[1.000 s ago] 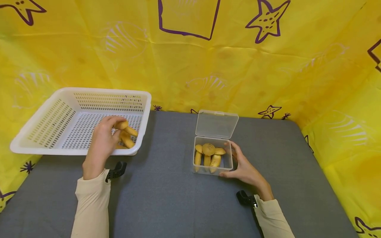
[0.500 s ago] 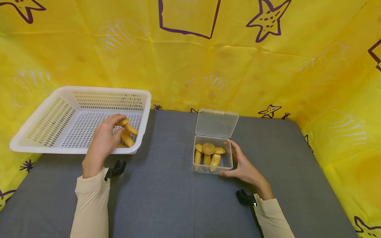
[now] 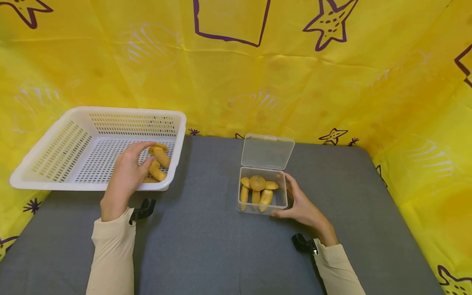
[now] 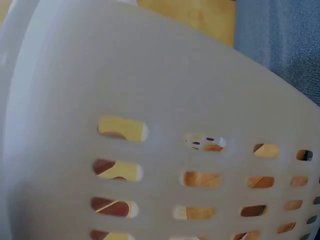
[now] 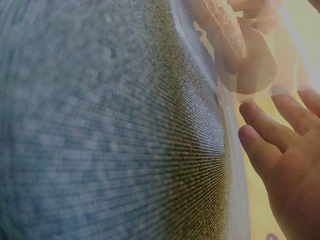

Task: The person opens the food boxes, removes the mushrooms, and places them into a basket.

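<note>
My left hand (image 3: 129, 168) reaches into the white perforated basket (image 3: 110, 186) at the left, its thumb and fingers apart beside a tan mushroom (image 3: 161, 156). The fingertips are close to or touching the mushroom's cap. More mushrooms lie in the same corner, including a stout one (image 3: 157, 171). In the left wrist view, the basket wall (image 4: 150, 75) hides most of that hand. My right hand (image 3: 304, 207) holds the clear plastic box (image 3: 258, 207) at its right side, thumb at the front corner. Three mushrooms (image 3: 257, 183) lie inside it. Its fingers (image 5: 260, 125) meet the wall in the right wrist view.
The box's hinged lid (image 3: 268, 151) stands raised at the back. A dark grey cloth (image 3: 206, 229) covers the table. Yellow printed fabric (image 3: 221, 82) hangs close behind the basket and box, and also along the right side.
The mushroom by my left fingertips has shifted slightly right and turned, with more of its stem in sight. My left hand barely moves; the right hand and box stay in place.
</note>
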Demonstrator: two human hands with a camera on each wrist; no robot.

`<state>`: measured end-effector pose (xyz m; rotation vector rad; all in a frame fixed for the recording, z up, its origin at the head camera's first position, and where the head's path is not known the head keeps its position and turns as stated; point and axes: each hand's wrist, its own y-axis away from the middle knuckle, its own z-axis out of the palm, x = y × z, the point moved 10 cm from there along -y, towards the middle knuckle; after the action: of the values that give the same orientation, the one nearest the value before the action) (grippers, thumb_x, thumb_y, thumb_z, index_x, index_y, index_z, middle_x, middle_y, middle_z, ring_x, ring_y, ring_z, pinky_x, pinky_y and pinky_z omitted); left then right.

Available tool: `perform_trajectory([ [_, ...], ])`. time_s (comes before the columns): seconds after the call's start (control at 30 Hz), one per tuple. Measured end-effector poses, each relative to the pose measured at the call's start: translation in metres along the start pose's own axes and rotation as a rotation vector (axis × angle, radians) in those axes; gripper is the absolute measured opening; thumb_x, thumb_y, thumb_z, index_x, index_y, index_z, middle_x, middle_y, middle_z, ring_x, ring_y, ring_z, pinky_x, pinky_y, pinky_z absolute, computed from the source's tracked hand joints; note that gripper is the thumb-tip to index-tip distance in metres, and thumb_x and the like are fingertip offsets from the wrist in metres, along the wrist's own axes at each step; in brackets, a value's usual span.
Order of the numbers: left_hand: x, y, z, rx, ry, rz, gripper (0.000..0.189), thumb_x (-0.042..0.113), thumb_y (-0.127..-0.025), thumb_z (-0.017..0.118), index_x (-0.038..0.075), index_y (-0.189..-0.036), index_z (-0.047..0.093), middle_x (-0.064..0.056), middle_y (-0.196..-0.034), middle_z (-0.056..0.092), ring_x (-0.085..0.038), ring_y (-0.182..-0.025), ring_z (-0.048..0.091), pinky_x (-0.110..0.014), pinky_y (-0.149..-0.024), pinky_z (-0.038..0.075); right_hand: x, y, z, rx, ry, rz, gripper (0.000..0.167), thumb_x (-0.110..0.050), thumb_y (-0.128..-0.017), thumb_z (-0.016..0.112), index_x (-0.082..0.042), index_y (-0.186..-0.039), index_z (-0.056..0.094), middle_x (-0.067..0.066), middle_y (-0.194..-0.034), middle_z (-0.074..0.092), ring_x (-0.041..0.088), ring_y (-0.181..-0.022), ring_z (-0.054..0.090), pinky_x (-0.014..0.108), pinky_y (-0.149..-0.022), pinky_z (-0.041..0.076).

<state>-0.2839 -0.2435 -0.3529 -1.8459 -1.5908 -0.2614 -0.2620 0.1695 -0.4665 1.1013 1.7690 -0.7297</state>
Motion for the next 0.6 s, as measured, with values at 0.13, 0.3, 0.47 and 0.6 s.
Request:
perform_trajectory([
  [0.13, 0.008, 0.000, -0.001, 0.013, 0.023, 0.047, 0.041, -0.006, -0.088, 0.065, -0.001, -0.129, 0.061, -0.026, -0.129, 0.060, -0.045, -0.122, 0.052, -0.061, -0.102, 0.038, -0.001, 0.000, 0.000, -0.001, -0.007, -0.010, 0.114, -0.011, -0.071, 0.089, -0.017, -0.156, 0.014, 0.013, -0.163, 0.022, 0.038, -0.149, 0.025, 0.061, -0.113, 0.026],
  [0.3, 0.019, 0.000, 0.000, 0.034, 0.092, 0.099, 0.041, -0.006, -0.087, 0.068, 0.000, -0.127, 0.062, -0.025, -0.123, 0.063, -0.042, -0.111, 0.058, -0.057, -0.093, 0.045, -0.001, 0.000, -0.001, -0.001, 0.005, -0.003, 0.113, -0.012, -0.071, 0.089, -0.018, -0.156, 0.014, 0.011, -0.163, 0.023, 0.035, -0.149, 0.025, 0.036, -0.115, 0.030],
  [0.47, 0.027, 0.002, 0.006, -0.018, 0.195, 0.066, 0.041, -0.004, -0.089, 0.068, -0.001, -0.129, 0.061, -0.024, -0.128, 0.061, -0.042, -0.111, 0.060, -0.058, -0.093, 0.049, -0.001, 0.000, 0.000, -0.002, 0.006, -0.011, 0.112, -0.013, -0.072, 0.089, -0.016, -0.156, 0.014, 0.012, -0.163, 0.023, 0.037, -0.149, 0.026, 0.011, -0.107, 0.027],
  [0.6, 0.035, 0.002, 0.012, -0.040, 0.224, 0.070, 0.041, -0.002, -0.089, 0.069, 0.000, -0.129, 0.061, -0.022, -0.127, 0.061, -0.040, -0.112, 0.061, -0.053, -0.095, 0.050, -0.001, 0.001, 0.000, 0.000, 0.011, -0.006, 0.113, -0.013, -0.072, 0.089, -0.017, -0.156, 0.014, 0.011, -0.162, 0.023, 0.036, -0.148, 0.027, 0.022, -0.112, 0.029],
])
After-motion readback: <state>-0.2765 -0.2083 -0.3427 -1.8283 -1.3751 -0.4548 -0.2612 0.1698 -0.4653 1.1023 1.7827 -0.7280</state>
